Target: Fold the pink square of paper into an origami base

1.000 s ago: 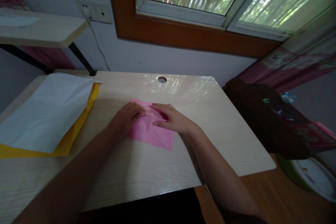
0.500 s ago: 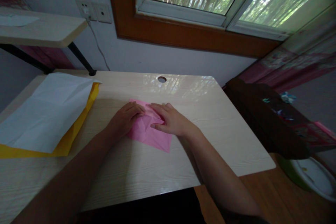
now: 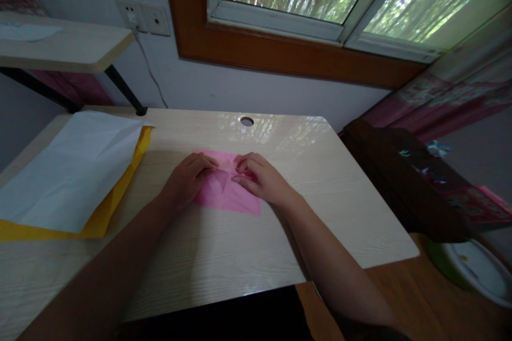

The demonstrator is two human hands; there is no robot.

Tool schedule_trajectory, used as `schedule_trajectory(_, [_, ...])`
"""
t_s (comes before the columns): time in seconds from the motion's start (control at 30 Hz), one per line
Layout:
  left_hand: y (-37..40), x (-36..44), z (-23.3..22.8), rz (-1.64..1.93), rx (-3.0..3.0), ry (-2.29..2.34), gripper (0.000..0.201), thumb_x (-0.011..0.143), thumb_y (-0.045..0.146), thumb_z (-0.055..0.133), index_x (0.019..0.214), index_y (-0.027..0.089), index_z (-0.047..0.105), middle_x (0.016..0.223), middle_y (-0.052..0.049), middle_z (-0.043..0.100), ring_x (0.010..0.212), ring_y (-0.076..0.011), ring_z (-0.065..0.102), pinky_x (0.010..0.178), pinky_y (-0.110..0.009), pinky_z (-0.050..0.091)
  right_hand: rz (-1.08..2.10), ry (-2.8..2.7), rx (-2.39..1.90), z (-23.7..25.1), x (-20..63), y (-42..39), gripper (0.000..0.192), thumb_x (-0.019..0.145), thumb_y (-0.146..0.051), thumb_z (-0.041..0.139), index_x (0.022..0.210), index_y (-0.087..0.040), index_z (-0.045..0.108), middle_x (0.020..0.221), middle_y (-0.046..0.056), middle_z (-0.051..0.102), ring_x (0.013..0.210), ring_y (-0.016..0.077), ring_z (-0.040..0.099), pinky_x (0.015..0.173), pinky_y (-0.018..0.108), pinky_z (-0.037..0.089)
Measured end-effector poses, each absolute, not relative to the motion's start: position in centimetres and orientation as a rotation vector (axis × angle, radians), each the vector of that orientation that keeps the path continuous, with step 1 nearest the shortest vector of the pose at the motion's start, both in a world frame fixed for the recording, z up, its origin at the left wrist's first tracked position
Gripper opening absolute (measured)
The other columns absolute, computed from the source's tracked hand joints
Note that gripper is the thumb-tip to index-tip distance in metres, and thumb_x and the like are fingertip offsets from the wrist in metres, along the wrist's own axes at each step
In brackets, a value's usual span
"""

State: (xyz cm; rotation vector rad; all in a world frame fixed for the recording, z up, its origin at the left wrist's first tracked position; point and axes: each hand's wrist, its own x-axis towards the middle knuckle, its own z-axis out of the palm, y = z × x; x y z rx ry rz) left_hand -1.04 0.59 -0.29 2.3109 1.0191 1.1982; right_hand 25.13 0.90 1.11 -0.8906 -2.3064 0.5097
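Note:
A creased sheet of pink paper (image 3: 230, 201) lies on the pale wooden desk (image 3: 332, 186), with a raised fold near its middle. My left hand (image 3: 191, 175) is closed on the paper's left part, thumb and fingertips pinching near the fold. On the opposite side, my right hand (image 3: 260, 176) has its fingers curled in, thumb and forefinger pinching the paper's right part. The fingers cover both side edges of the sheet in places.
At the left, a large white sheet (image 3: 80, 160) lies over a yellow sheet (image 3: 120, 192). A raised shelf (image 3: 80, 53) on black legs stands behind them. A round cable hole (image 3: 247, 121) is near the desk's back edge, below the window.
My right hand has gone from lying flat with fingers stretched to curling and pinching the paper. The paper's near right corner has shifted away from me. My left hand has barely moved.

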Motion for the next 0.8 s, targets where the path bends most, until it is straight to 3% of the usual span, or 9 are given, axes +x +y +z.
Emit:
schedule_trajectory(0.1, [0.5, -1.0, -0.2, 1.219, 2.240, 1.038, 0.009, 0.098, 0.020, 0.059, 0.094, 0.021, 0.066, 0.103, -0.005, 0.074, 0.101, -0.0200, 0.067, 0.098, -0.038, 0.051, 0.455, -2.300, -0.846, 1.1, 24.9, 0.9, 0.022, 0.099, -0.039, 0.063, 0.088, -0.020, 0.059, 0.099, 0.009, 0.064, 0.095, 0.0208, 0.060, 0.084, 0.035, 0.052])
schedule_trajectory(0.27, [0.4, -0.9, -0.3, 1.214, 2.143, 1.102, 0.008, 0.097, 0.022, 0.059, 0.097, 0.022, 0.067, 0.104, -0.005, 0.073, 0.102, -0.0203, 0.067, 0.096, -0.036, 0.051, 0.356, -2.278, -0.818, 1.0, 24.5, 0.7, 0.023, 0.100, -0.038, 0.062, 0.085, -0.020, 0.059, 0.091, 0.007, 0.063, 0.085, 0.0185, 0.058, 0.076, 0.032, 0.049])
schedule_trajectory(0.8, [-0.1, -0.6, 0.4, 1.200, 2.169, 1.223, 0.012, 0.098, 0.031, 0.059, 0.098, 0.021, 0.067, 0.099, -0.004, 0.073, 0.094, -0.0205, 0.067, 0.087, -0.034, 0.052, 0.340, -2.095, -0.849, 0.7, 24.1, 0.3, 0.015, 0.097, -0.031, 0.067, 0.087, -0.022, 0.061, 0.087, 0.005, 0.065, 0.082, 0.0179, 0.062, 0.073, 0.032, 0.050])
